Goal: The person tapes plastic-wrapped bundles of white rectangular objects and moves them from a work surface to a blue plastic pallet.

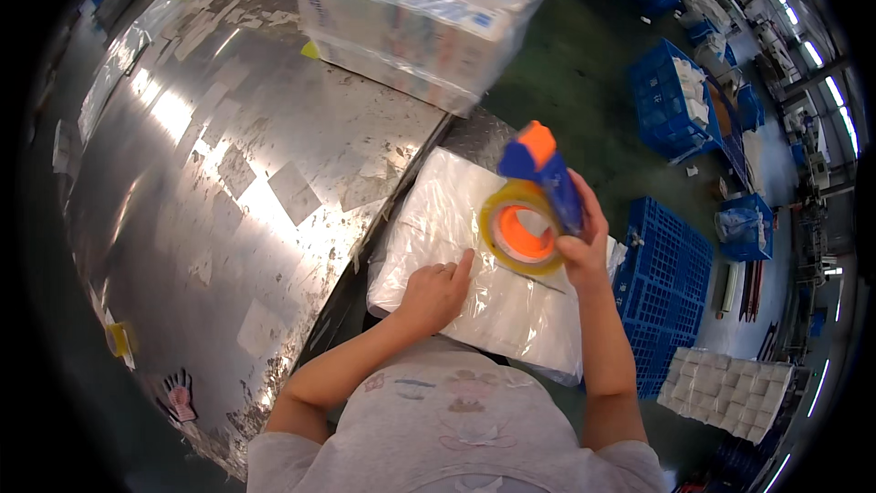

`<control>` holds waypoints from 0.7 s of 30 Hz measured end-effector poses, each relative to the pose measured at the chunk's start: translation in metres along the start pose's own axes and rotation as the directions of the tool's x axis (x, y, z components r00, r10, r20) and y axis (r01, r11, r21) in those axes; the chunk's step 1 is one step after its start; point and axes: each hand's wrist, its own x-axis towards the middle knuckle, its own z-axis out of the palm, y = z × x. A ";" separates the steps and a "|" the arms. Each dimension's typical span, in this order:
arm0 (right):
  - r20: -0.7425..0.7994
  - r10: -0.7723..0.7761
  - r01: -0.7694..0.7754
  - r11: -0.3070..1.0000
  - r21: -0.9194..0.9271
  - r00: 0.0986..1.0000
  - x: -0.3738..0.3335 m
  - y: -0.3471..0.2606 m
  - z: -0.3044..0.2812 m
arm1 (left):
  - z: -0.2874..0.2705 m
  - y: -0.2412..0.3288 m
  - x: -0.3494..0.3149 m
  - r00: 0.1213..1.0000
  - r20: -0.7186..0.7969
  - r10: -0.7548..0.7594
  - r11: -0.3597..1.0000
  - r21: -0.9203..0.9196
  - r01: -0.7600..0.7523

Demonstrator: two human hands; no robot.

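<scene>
My right hand point(586, 242) is wrapped round a blue and orange tape dispenser point(566, 190), raised above a white bundle in clear plastic. A wide roll of yellowish clear tape point(493, 228) is fitted on its orange hub. Just below me lies the white plastic-wrapped bundle point(426, 210), its shiny film wrinkled. My left hand point(436, 297) rests on its near part, index finger stretched forward and the other fingers partly bent. Nothing shows in that hand. A thin dark line crosses the film under the tape roll; what it is I cannot tell.
A worn metal table point(219, 192) with scraps stuck to it spreads on the left. On its far end stands a large plastic-wrapped pack point(411, 23). A glove point(180, 395) and tape roll point(119, 340) lie near its left edge. Blue pallets point(664, 288) and crates point(659, 100) stand right.
</scene>
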 end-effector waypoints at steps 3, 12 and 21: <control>0.214 -0.041 0.096 0.962 -0.256 0.976 0.017 0.006 0.031 | -0.002 0.001 0.000 1.000 0.003 0.013 1.000 -0.002 -0.013; 0.518 0.081 0.320 0.701 -0.637 0.852 0.041 0.006 0.055 | -0.069 -0.053 0.001 0.756 0.079 -0.649 0.352 -0.851 0.391; 0.566 0.241 0.315 0.632 -0.708 0.789 0.045 -0.006 0.072 | -0.064 -0.106 0.044 0.762 0.465 -0.451 -0.388 -0.871 0.302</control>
